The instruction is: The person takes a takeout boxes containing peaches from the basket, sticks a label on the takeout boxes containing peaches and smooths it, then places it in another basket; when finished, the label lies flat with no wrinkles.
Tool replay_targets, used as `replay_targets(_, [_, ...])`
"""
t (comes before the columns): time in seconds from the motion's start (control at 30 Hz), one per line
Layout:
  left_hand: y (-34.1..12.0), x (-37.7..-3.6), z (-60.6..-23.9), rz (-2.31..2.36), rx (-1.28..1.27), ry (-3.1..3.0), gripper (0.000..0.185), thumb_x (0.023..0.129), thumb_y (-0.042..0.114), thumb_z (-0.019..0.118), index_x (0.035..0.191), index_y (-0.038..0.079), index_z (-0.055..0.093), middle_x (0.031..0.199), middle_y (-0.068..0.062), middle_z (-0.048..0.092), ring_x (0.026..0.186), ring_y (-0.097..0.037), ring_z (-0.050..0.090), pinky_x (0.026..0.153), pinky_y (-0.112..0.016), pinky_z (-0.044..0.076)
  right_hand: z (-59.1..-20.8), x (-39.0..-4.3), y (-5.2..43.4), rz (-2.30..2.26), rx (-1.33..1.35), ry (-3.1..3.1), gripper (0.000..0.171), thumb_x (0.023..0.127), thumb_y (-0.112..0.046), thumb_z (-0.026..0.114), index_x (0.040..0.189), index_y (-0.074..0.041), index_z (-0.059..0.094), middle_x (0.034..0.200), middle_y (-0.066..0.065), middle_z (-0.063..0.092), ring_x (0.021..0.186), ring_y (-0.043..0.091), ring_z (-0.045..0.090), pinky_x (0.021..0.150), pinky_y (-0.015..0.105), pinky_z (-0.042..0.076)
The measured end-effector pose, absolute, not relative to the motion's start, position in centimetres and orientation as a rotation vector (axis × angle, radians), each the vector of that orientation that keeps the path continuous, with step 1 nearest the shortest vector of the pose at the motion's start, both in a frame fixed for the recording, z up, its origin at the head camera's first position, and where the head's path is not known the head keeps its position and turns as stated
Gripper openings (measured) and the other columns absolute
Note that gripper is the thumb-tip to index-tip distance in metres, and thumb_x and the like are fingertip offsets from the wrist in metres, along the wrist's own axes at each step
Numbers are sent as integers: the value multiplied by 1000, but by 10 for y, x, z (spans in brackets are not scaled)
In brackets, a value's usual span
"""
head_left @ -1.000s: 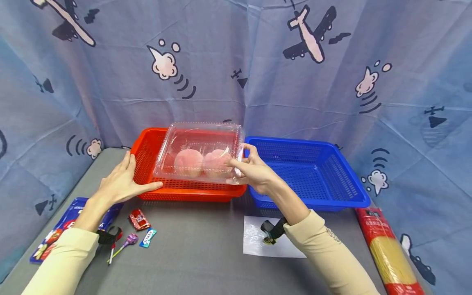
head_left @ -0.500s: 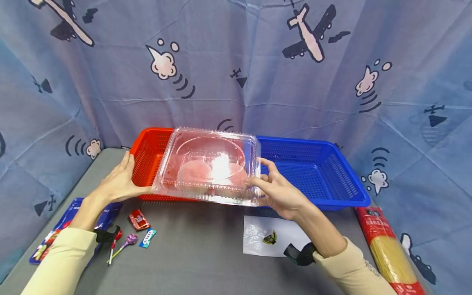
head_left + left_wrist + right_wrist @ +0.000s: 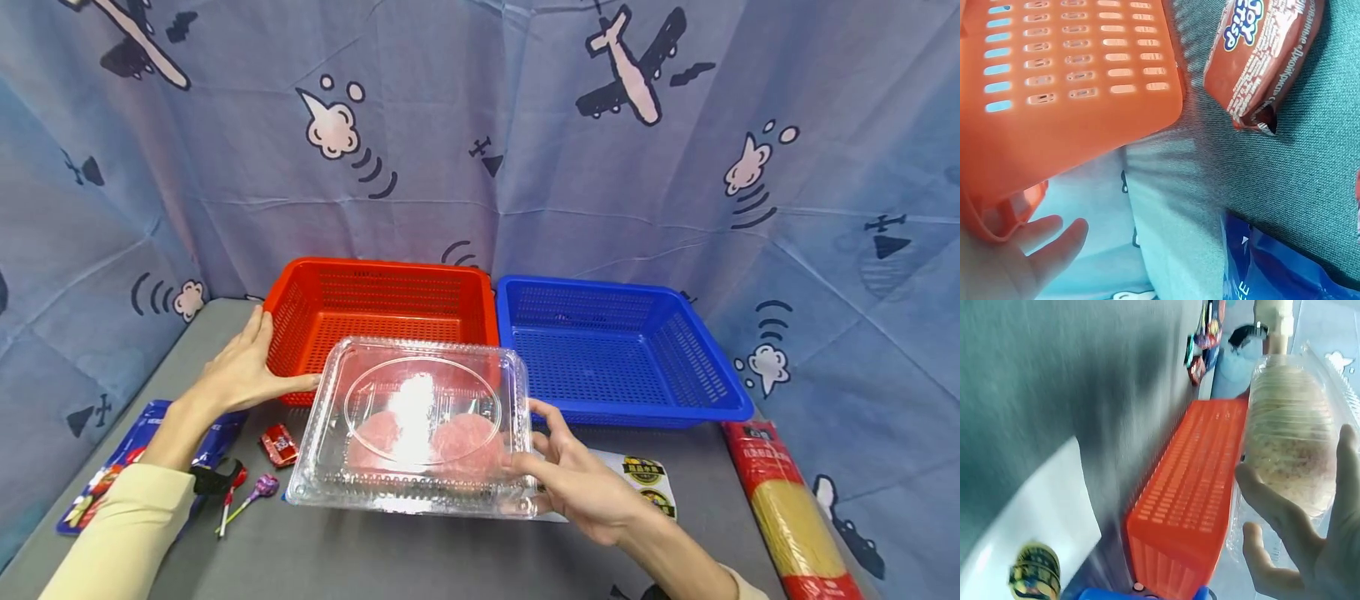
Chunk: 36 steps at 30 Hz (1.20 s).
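In the head view my right hand (image 3: 581, 475) grips the right edge of a clear plastic clamshell box (image 3: 420, 350), thumb on top and fingers along the side. Two pink peaches (image 3: 468, 446) sit inside it. The box is held tilted over the table, overlapping the front of the red basket (image 3: 390, 267). In the right wrist view a peach (image 3: 1291, 437) shows through the ribbed plastic. My left hand (image 3: 236, 371) lies spread against the red basket's left front corner, fingers straight along the side and thumb by the front rim. Fingertips (image 3: 1063, 247) show beside the basket corner.
A blue basket (image 3: 622, 412) stands right of the red one. At far right lies a pasta pack (image 3: 798, 525). A white sticker sheet (image 3: 633, 471) is partly hidden behind my right hand. Left are a blue pouch (image 3: 138, 446), a red-wrapped sweet (image 3: 279, 446) and lollipops (image 3: 262, 485).
My right hand has brought the box of peaches out from above the red basket, toward me and down. The left hand stays at the basket corner.
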<state>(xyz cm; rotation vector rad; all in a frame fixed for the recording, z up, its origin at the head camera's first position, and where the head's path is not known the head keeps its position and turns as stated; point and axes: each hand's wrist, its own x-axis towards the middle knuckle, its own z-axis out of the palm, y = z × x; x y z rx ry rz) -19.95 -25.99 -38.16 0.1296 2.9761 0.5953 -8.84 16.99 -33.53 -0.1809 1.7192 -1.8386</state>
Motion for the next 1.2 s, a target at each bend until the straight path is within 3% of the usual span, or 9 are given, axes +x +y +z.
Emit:
replay_targets(0.37, [-259, -199, -384, 600, 116, 2972, 142, 77, 83, 64, 159, -5, -11, 168, -23, -21, 148, -62, 17, 107, -82, 27, -373, -70, 160, -1746, -89, 1722, 84, 94, -15, 69, 154, -24, 11, 142, 20, 42, 105, 21, 63, 72, 32, 59])
replay_targets(0.6, [-258, -199, -384, 598, 106, 2973, 142, 76, 85, 63, 160, -3, -11, 169, -20, -21, 150, -60, 15, 107, -83, 26, -392, -73, 155, -1738, -34, 1716, 85, 92, -16, 70, 155, -20, 12, 133, 16, 48, 99, 18, 64, 65, 27, 57])
replay_targets(0.8, [-258, -199, -384, 609, 93, 2995, 141, 76, 83, 64, 160, -3, -9, 171, -22, -16, 153, -57, 11, 108, -83, 24, -399, -77, 152, -1791, -20, 1665, 85, 93, -14, 68, 154, -16, 9, 133, 17, 46, 98, 19, 69, 74, 33, 63])
replay_targets(1.03, [-257, -197, -383, 628, 70, 3011, 140, 74, 84, 66, 162, -3, -1, 164, -28, 6, 143, -56, 25, 95, -79, 42, -406, -80, 149, -1815, -10, 1689, 79, 93, -11, 64, 152, -11, 11, 134, 21, 47, 99, 20, 67, 81, 39, 64])
replay_targets(1.2, [-257, -196, -384, 614, 79, 3027, 138, 75, 84, 65, 162, -4, 3, 162, -28, 10, 142, -55, 27, 94, -77, 43, -409, -83, 149, -1841, -5, 1686, 78, 94, -10, 61, 151, -9, 9, 132, 21, 46, 97, 22, 67, 81, 41, 64])
